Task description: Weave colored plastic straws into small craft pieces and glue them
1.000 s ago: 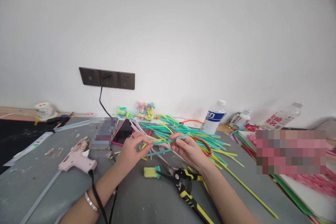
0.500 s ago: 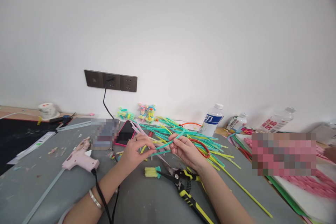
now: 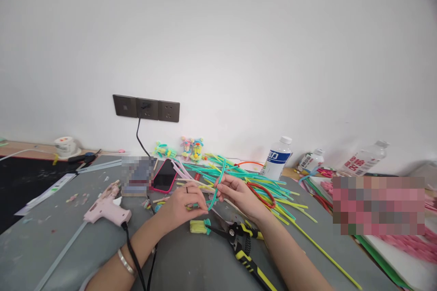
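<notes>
My left hand (image 3: 182, 204) and my right hand (image 3: 239, 195) meet over the grey tabletop (image 3: 191, 259). Both pinch one teal pipe cleaner (image 3: 218, 182), which stands bent upward in an arc between them. Behind the hands lies a heap of teal, yellow and pink pipe cleaners (image 3: 246, 177) with a red ring (image 3: 264, 191) among them. A short yellow and teal bundle (image 3: 200, 226) rests just in front of my left hand. Yellow-handled cutters (image 3: 241, 245) lie beside it, under my right forearm.
A pink glue gun (image 3: 107, 209) with a black cord lies to the left. A phone in a pink case (image 3: 164, 175) and small pipe-cleaner figures (image 3: 191, 148) sit near the wall sockets (image 3: 146, 108). Bottles (image 3: 277, 158) stand at the right, by pink material (image 3: 409, 241).
The teal pipe cleaner, held nearly level between my hands before, now stands curved upward. My hands have come closer together. The camera view has drifted slightly.
</notes>
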`<state>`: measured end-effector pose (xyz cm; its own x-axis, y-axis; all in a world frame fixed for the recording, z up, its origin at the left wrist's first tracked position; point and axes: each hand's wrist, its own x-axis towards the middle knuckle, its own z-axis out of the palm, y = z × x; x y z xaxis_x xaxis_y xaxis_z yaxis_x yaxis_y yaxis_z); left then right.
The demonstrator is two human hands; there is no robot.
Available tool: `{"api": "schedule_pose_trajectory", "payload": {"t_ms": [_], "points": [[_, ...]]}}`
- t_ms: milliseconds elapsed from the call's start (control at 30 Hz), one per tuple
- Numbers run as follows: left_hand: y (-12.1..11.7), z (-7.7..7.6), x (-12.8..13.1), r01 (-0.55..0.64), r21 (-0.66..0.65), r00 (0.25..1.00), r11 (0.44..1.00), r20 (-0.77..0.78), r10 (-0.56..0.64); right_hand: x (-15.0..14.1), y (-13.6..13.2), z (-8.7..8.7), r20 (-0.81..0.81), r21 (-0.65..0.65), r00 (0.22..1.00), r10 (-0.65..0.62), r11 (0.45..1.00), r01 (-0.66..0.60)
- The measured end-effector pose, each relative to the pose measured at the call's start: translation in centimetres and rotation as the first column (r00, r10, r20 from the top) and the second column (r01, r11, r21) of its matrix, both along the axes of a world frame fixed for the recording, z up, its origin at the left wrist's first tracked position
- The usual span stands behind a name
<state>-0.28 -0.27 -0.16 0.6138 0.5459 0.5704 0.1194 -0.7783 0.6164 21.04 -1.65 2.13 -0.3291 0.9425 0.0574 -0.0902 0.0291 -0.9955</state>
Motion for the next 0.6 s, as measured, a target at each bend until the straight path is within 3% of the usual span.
{"api": "schedule_pose_trajectory", "payload": {"t_ms": [200,333,467,600], "points": [[0.3,-0.2,-0.3,-0.08,-0.236,0.976,0.969,0.178,0.124,-0.3,0.9,0.4,-0.035,0.002,0.994,-0.105,0.994,0.105],[0.6,-0.1,-0.5,-0.067,-0.356,0.948,0.932,0.267,0.17,-1.0,1.4,0.3,-0.11,-0.004,0.988,-0.109,0.994,0.109],[0.3,0.4,-0.4,-0.043,-0.323,0.984,0.945,0.149,0.096,-1.7,1.0,-0.6,-0.228,-0.042,0.967,-0.114,0.993,0.107],[-0.3,0.8,-0.2,0.035,-0.304,0.999,0.952,0.036,-0.026,-1.7,0.2,-1.3,-0.238,-0.034,0.967,-0.088,0.996,0.083]]}}
